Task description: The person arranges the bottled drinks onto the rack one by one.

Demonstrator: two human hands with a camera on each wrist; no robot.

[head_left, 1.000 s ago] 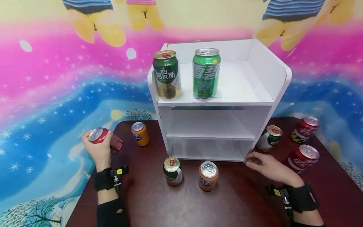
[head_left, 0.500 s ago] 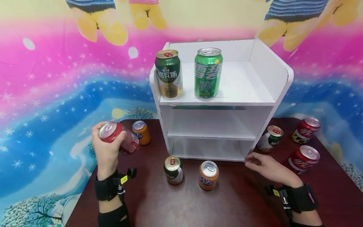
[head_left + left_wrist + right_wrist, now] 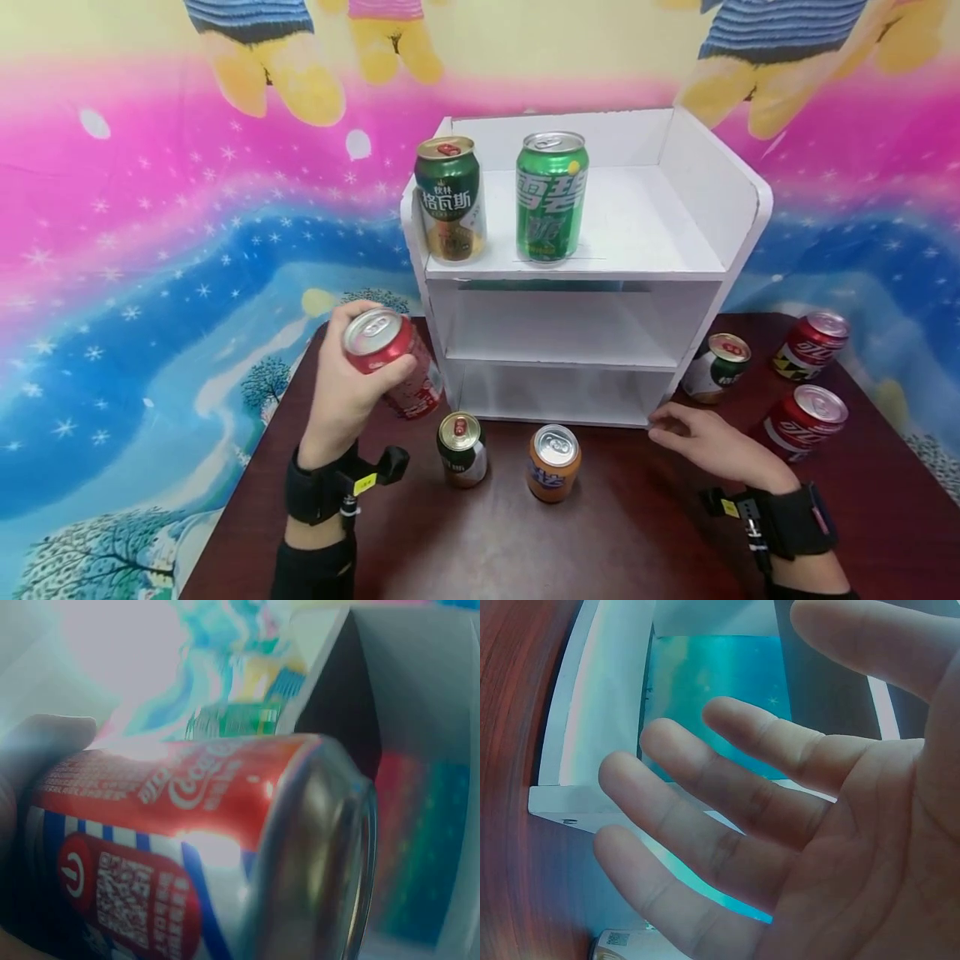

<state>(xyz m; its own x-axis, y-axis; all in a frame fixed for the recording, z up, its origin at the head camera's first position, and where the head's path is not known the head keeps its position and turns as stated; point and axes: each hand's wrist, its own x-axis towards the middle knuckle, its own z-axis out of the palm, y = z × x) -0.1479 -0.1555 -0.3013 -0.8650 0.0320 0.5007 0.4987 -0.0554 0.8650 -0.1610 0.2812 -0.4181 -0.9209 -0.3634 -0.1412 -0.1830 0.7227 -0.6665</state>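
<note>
In the head view my left hand (image 3: 341, 396) grips a red Coca-Cola can (image 3: 397, 367), tilted and held above the table, left of the white shelf (image 3: 573, 275). The left wrist view shows the same can (image 3: 172, 847) close up, its metal end pointing right. My right hand (image 3: 712, 442) lies by the shelf's lower right corner, holding nothing. Its fingers (image 3: 705, 810) are spread and relaxed in the right wrist view. On the top shelf stand a green-and-gold kvass can (image 3: 452, 200) and a green Sprite can (image 3: 551, 200).
Before the shelf stand a small kvass can (image 3: 462, 450) and an orange Fanta can (image 3: 553, 464). Right of it are another kvass can (image 3: 716, 367) and two red cans, one behind (image 3: 810, 346) and one nearer (image 3: 802, 421). A patterned backdrop (image 3: 150, 250) hangs behind.
My left hand has carried the Coca-Cola can rightward, toward the shelf. The orange can at the back left is now hidden behind the hand and can. The right hand has stayed put.
</note>
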